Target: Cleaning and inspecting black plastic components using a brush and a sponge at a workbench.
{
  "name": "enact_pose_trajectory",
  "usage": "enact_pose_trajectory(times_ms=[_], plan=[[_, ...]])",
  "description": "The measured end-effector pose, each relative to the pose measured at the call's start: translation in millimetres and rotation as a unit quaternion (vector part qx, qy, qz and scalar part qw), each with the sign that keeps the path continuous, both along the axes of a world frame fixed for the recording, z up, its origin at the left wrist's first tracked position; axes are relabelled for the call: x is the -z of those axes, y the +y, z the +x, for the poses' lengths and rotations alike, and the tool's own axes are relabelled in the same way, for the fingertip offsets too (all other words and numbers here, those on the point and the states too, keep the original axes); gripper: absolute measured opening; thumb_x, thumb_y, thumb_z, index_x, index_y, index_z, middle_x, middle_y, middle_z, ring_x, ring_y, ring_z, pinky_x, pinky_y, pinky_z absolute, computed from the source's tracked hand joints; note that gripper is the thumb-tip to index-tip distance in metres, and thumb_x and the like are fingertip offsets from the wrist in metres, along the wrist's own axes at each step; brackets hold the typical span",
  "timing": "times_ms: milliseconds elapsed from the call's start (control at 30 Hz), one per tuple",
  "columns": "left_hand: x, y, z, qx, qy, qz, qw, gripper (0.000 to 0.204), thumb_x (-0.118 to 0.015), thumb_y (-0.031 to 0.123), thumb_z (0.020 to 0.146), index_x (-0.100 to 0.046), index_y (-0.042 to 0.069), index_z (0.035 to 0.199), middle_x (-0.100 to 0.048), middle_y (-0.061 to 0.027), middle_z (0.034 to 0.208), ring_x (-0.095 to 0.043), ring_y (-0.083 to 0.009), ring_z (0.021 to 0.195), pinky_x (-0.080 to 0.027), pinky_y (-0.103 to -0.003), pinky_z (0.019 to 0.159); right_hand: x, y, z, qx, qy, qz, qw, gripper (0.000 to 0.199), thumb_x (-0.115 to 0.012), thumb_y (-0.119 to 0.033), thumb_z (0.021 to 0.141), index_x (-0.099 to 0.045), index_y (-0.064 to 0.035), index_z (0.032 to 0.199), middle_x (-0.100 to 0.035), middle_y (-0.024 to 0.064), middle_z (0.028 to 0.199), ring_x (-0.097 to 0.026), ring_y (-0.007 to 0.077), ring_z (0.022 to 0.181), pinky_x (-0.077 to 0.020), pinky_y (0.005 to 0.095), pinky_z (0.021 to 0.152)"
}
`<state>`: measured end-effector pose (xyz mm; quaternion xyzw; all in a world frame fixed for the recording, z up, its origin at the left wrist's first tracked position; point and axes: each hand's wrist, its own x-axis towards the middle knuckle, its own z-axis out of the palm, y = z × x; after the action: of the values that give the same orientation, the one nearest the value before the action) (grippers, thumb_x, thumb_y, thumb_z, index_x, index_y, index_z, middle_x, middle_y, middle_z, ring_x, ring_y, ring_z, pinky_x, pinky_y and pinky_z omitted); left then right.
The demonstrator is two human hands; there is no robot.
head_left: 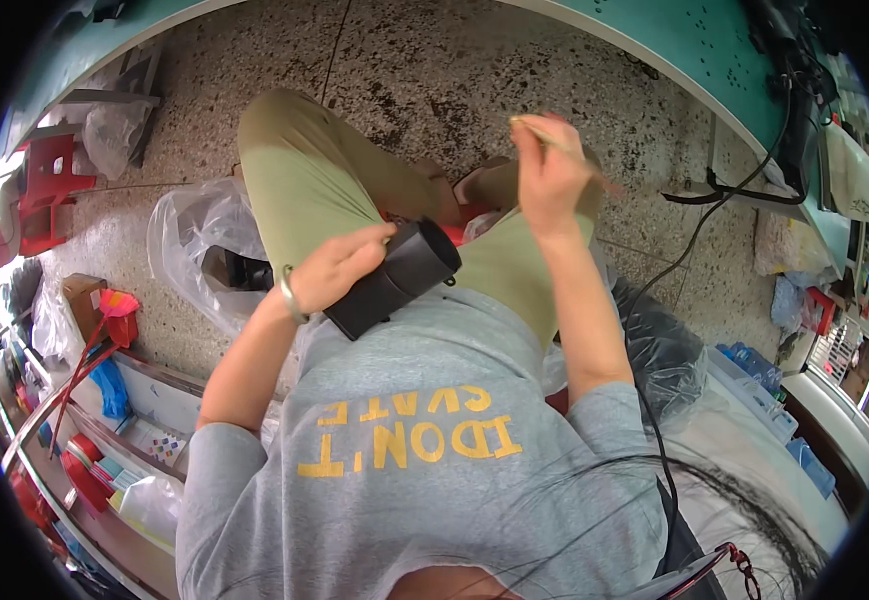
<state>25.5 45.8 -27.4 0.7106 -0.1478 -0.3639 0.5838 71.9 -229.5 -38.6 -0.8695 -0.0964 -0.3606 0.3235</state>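
Black case: a dark, matte, tube-like case (395,278) with a rounded end near the right knee, lying slantwise across the lap, just above the hem of the grey shirt (425,440). A small loop or tab shows at its upper right end.
Left hand: the left hand (340,268) lies over the case's upper side, fingers curled and wrapped round it, thumb side toward the thigh; a metal bangle (288,296) sits at the wrist.
Right hand: the right hand (545,170) is raised above the knees, fingertips pressed together and pinching a thin stick (565,150), pale and slim like a small brush or pencil; its far end is blurred.
Where it sits: the case is well apart from the raised stick, with the olive trousers (305,180) under and beside it.
Room to move: speckled stone floor (435,70) lies bare ahead of the knees. To the left a crumpled clear plastic bag (195,240) crowds the thigh; to the right a dark plastic bag (665,350) and a black cable (695,240) run close to the elbow.
Edges: a teal tabletop (695,50) curves along the upper right; shelves with coloured odds and ends (105,450) line the lower left; a red plastic stool (50,185) stands further left.
Textures: soft jersey shirt, smooth case, glossy wrinkled bags, gritty floor.
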Motion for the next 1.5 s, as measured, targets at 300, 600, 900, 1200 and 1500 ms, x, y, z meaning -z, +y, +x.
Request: enact_pose_trajectory(times_ms=[300,600,900,1200,1500], plan=[[-16,-10,6,-0.269,0.279,-0.182,0.904,0.055,-0.067,-0.008,0.068,-0.043,-0.002,0.117,-0.057,-0.0106,0.105,-0.060,-0.0212,0.093,-0.050,-0.035,0.083,-11,53,-50,-0.172,0.216,0.182,0.944,0.010,-0.065,-0.010,0.077,-0.064,-0.0048,0.085,-0.066,0.0048,0.083,-0.061,0.0177,0.075,-0.0345,0.0393,0.094],[-16,-31,3,-0.327,0.197,-0.184,0.906,0.044,-0.064,-0.009,0.070,-0.048,-0.001,0.111,-0.059,-0.0100,0.101,-0.060,-0.0203,0.090,-0.051,-0.034,0.081,-12,65,-63,-0.162,0.426,0.431,0.779,0.010,-0.060,-0.003,0.082,-0.063,0.0010,0.090,-0.064,0.0050,0.082,-0.059,0.0102,0.074,-0.0480,0.0252,0.071],[-23,-41,1,-0.351,0.228,-0.206,0.885,0.044,-0.064,-0.011,0.069,-0.049,0.000,0.109,-0.060,-0.0086,0.097,-0.061,-0.0205,0.089,-0.051,-0.034,0.081,38,56,-50,-0.112,0.369,0.275,0.881,0.007,-0.057,-0.005,0.084,-0.059,-0.0001,0.080,-0.061,0.0042,0.073,-0.059,0.0101,0.060,-0.0484,0.0232,0.055],[-36,-30,10,-0.245,-0.207,0.115,0.940,0.056,-0.077,0.006,0.059,-0.048,0.002,0.106,-0.055,-0.0053,0.089,-0.053,-0.0165,0.082,-0.044,-0.028,0.076,-28,23,-14,-0.022,0.168,0.362,0.917,0.007,-0.058,-0.005,0.085,-0.057,0.0016,0.087,-0.062,0.0062,0.076,-0.060,0.0093,0.064,-0.0467,0.0209,0.057],[-38,-41,15,-0.306,0.002,0.023,0.952,0.056,-0.075,-0.005,0.059,-0.043,0.004,0.105,-0.055,-0.0055,0.085,-0.055,-0.0104,0.076,-0.045,-0.021,0.068,-35,65,-26,-0.261,0.178,0.149,0.937,0.008,-0.067,-0.009,0.075,-0.065,-0.0078,0.083,-0.066,0.0004,0.083,-0.062,0.0133,0.076,-0.0318,0.0389,0.095]])
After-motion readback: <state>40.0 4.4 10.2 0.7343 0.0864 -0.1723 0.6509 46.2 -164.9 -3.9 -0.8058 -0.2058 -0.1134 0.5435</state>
